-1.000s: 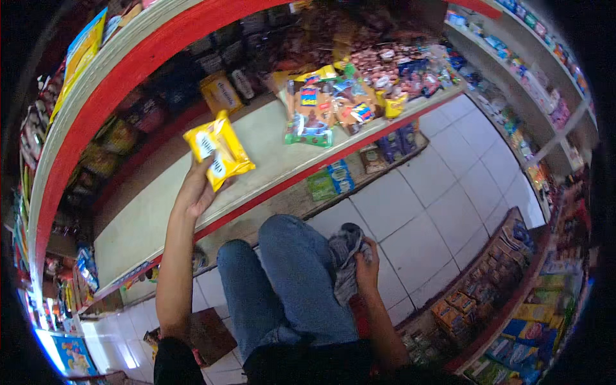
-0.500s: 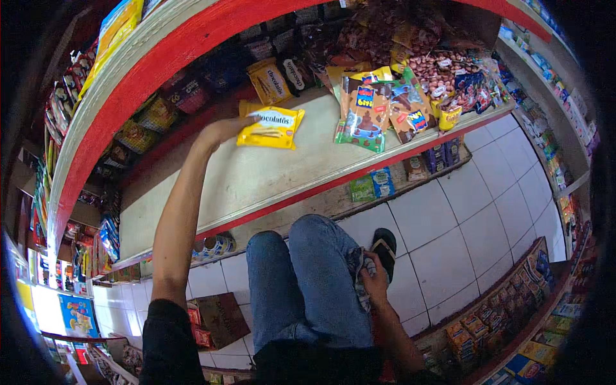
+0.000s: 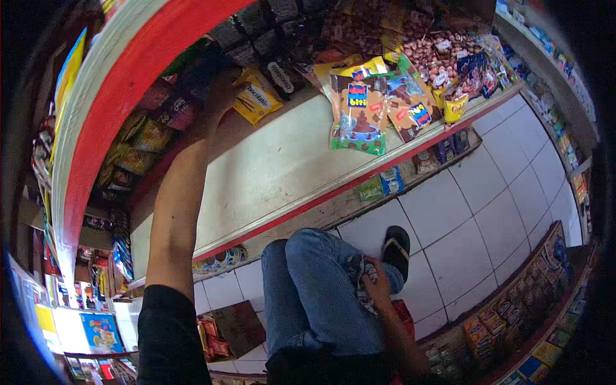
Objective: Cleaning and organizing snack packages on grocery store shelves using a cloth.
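My left arm stretches up over the cream shelf (image 3: pixel 269 160). My left hand (image 3: pixel 222 95) reaches into shadow at the back of it, beside a yellow snack packet (image 3: pixel 258 96). Its fingers are too dark to make out, so what it holds, if anything, does not show. A dark packet (image 3: pixel 280 77) leans to the right of the yellow one. My right hand (image 3: pixel 374 282) rests by my bent knee, its fingers closed on a crumpled grey patterned cloth (image 3: pixel 360 276).
Brown and green snack bags (image 3: pixel 359 115) lie on the shelf's right part, near a heap of small pinkish wrapped sweets (image 3: pixel 430 54). A red-edged upper shelf (image 3: pixel 122 83) curves overhead at left. Below, a low rack (image 3: pixel 494 321) of packets stands on the white-tiled floor (image 3: pixel 449 212).
My left hand has moved from the front yellow packet deeper into the shelf. That packet no longer lies on the open shelf surface. My right hand still holds the cloth.
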